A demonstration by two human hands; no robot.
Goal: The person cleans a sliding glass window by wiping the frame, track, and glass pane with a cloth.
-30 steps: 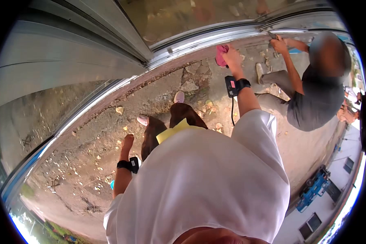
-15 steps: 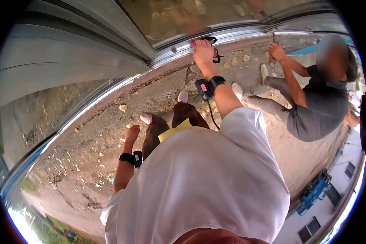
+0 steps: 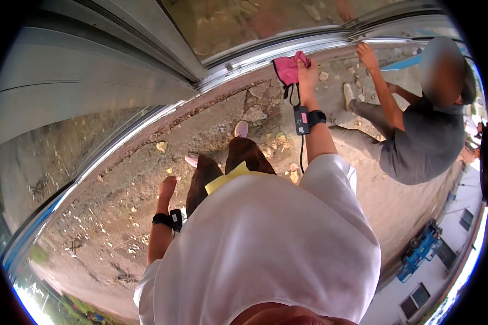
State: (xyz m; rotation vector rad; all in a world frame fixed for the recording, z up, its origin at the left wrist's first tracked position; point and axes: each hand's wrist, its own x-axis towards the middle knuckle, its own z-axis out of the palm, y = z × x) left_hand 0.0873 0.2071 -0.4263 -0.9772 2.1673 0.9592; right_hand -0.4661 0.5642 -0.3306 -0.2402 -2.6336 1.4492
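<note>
My right hand is closed on a bunched corner of a pink cloth with black edging and dangling black cords. The cloth hangs just below a shiny metal frame rail, and I cannot tell whether it touches the rail. Low at my other side hangs my left hand, its fingers loosely bent, with nothing visible in it, above the littered ground. Strapped to my right wrist is a black device with a cable; a similar one sits on my left wrist.
To my right another person in grey crouches, one hand raised to the rail. A large glass pane and metal panels stand before me. Dry leaves and rubble cover the ground. A blue vehicle is farther back.
My right hand has drawn the pink cloth off the rail, rightward and slightly down, so more of it shows. The other person's hand has risen toward the rail.
</note>
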